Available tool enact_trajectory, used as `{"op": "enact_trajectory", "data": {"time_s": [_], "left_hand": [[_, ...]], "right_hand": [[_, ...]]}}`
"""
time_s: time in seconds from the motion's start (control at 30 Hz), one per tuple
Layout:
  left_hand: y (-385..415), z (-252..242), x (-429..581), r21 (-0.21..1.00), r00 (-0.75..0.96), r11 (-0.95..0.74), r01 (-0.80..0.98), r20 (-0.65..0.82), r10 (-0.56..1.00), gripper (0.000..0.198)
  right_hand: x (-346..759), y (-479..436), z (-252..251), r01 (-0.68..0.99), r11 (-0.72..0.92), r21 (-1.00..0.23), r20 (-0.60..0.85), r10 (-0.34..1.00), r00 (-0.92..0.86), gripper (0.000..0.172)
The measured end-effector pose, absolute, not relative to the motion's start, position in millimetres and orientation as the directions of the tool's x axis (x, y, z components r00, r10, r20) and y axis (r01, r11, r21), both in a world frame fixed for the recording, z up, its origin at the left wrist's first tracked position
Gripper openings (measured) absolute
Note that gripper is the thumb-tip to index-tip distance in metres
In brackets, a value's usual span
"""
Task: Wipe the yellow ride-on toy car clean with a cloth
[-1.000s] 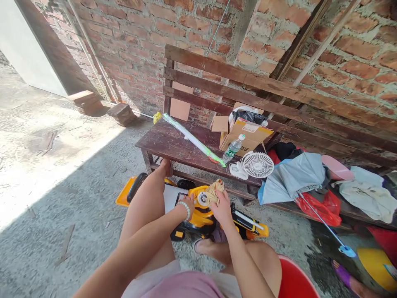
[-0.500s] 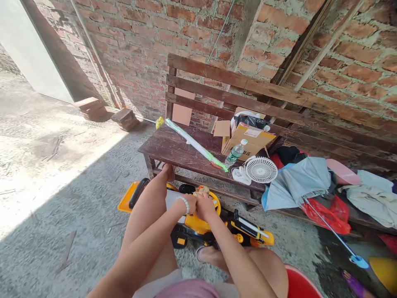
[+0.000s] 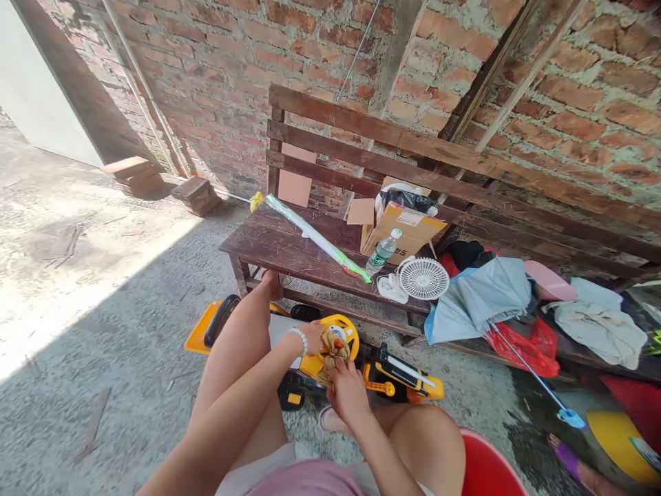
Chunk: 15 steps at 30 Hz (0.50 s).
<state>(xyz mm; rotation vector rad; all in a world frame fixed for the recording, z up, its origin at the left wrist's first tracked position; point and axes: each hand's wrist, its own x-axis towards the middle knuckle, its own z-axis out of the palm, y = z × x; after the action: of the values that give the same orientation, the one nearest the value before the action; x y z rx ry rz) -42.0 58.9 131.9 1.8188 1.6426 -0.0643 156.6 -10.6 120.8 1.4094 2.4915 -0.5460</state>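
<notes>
A rough brick wall [image 3: 222, 83] rises behind a concrete floor [image 3: 155, 393], sunlit on the left and shaded nearer the person. At the far left stands a pale panel [image 3: 36, 76], with stacked bricks [image 3: 196, 195] at the foot of the wall to its right. Next comes a dark wooden bench [image 3: 258, 238] with a slatted back. In front of it, between the person's legs, sits a yellow and black ride-on toy [image 3: 312, 365], its orange-yellow end piece sticking out to the left. The left hand [image 3: 310, 337], a beaded bracelet [image 3: 299, 342] at its wrist, is at the left side of the toy's yellow steering wheel [image 3: 354, 335]; whether its fingers close around the rim cannot be told. A crumpled tan cloth [image 3: 335, 350] lies over the middle of the wheel, and the right hand [image 3: 348, 393] grips its near end. On the bench seat, a long wrapped item [image 3: 320, 238] slants toward a clear bottle [image 3: 383, 253], which stands before an open cardboard box [image 3: 407, 231]. A white fan [image 3: 424, 278] is just beside them. Farther right lie a silver-blue umbrella [image 3: 480, 296], a red plastic bag [image 3: 540, 348] and a cream garment [image 3: 602, 332]. Below are a red tub [image 3: 490, 465] beside the person's knee, another person's foot in a purple sandal [image 3: 564, 456] and a yellow container [image 3: 620, 441].
</notes>
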Motion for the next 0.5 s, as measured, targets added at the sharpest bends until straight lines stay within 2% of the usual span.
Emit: {"op": "enact_trajectory", "data": {"time_s": [0.13, 0.27, 0.37, 0.5], "left_hand": [[60, 128, -47, 0.435, 0.189, 0.056, 0.899, -0.499, 0.846, 0.078], [61, 127, -48, 0.421, 0.176, 0.069, 0.904, -0.517, 0.838, 0.082], [61, 129, -47, 0.406, 0.180, 0.059, 0.912, -0.526, 0.832, 0.089], [61, 125, -47, 0.391, 0.198, 0.029, 0.920, -0.526, 0.827, 0.103]], "right_hand": [[175, 9, 132, 0.889, 0.379, -0.258, -0.326, 0.832, -0.449, 0.031], [164, 53, 136, 0.903, 0.311, -0.296, -0.173, 0.913, -0.370, 0.050], [138, 69, 129, 0.927, 0.297, -0.228, -0.257, 0.900, -0.351, 0.060], [105, 46, 113, 0.892, 0.437, -0.119, -0.334, 0.828, -0.451, 0.051]]}}
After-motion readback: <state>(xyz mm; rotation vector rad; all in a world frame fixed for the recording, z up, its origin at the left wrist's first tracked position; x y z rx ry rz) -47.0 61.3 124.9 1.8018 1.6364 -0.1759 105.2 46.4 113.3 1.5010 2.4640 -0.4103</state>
